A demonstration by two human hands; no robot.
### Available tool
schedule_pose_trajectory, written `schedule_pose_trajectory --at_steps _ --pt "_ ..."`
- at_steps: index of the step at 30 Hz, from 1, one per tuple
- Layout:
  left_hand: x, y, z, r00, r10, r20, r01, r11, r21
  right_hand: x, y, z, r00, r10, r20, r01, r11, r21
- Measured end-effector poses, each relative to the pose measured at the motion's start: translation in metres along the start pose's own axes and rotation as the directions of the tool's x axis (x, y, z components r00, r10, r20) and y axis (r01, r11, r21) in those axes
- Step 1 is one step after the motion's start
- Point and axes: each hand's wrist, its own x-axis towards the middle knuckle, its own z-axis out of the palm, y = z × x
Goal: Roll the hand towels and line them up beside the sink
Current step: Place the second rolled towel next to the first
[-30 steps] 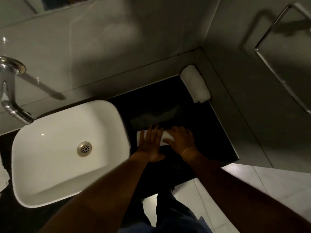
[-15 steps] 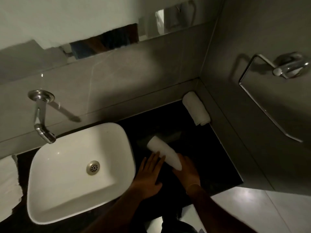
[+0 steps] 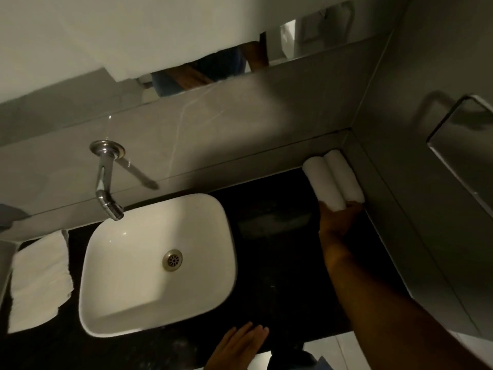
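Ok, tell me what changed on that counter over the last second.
The newly rolled white hand towel went from mid-counter, under both hands, into the back right corner, against the other rolled white towel. The right hand carried it and holds its near end; the left hand let go, open at the black counter's front edge. Unmoved: that corner roll, the white ceramic sink, the flat white towels beside it.

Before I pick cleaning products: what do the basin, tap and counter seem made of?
Basin: glossy white, likely glazed ceramic, by its sheen. Tap: polished chrome-look metal, bright highlights. Counter: black, faintly speckled, reflective; perhaps polished stone.
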Motion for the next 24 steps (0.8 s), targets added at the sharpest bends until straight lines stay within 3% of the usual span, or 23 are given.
schedule_pose_trajectory --at_steps 4,6,8,15,18,20,22,24 --pt "0.003 0.002 -0.035 0.996 -0.008 0.092 0.043 0.922 -0.386 -0.002 -0.006 0.004 0.999 -0.034 -0.005 0.033 0.995 -0.096" --pt "0.013 0.000 -0.038 0.999 -0.009 -0.045 -0.006 0.947 -0.321 0.004 0.017 0.001 1.000 -0.014 -0.002 0.014 0.995 -0.101" --pt "0.017 -0.012 -0.037 0.997 -0.021 -0.078 0.005 0.980 -0.201 0.010 0.031 0.003 0.999 -0.036 -0.034 0.029 0.982 -0.186" --pt "0.000 -0.018 -0.047 0.965 -0.111 -0.239 0.031 0.948 -0.315 -0.019 -0.017 0.006 0.998 -0.059 0.017 0.061 0.976 -0.211" --pt "-0.008 -0.015 -0.055 0.907 -0.087 -0.412 -0.036 0.959 -0.282 -0.017 -0.017 -0.004 0.995 -0.081 0.061 0.091 0.979 -0.181" --pt "-0.011 -0.021 -0.059 0.805 -0.065 -0.590 -0.050 0.983 -0.176 -0.023 -0.008 -0.014 0.989 -0.119 0.089 0.133 0.978 -0.164" --pt "-0.021 -0.033 -0.065 0.680 -0.042 -0.732 0.018 0.999 -0.041 -0.048 -0.007 -0.023 0.966 -0.236 0.110 0.255 0.940 -0.228" --pt "-0.036 -0.048 -0.079 0.605 -0.098 -0.790 0.133 0.991 -0.021 -0.064 -0.001 -0.028 0.940 -0.314 0.133 0.341 0.862 -0.376"
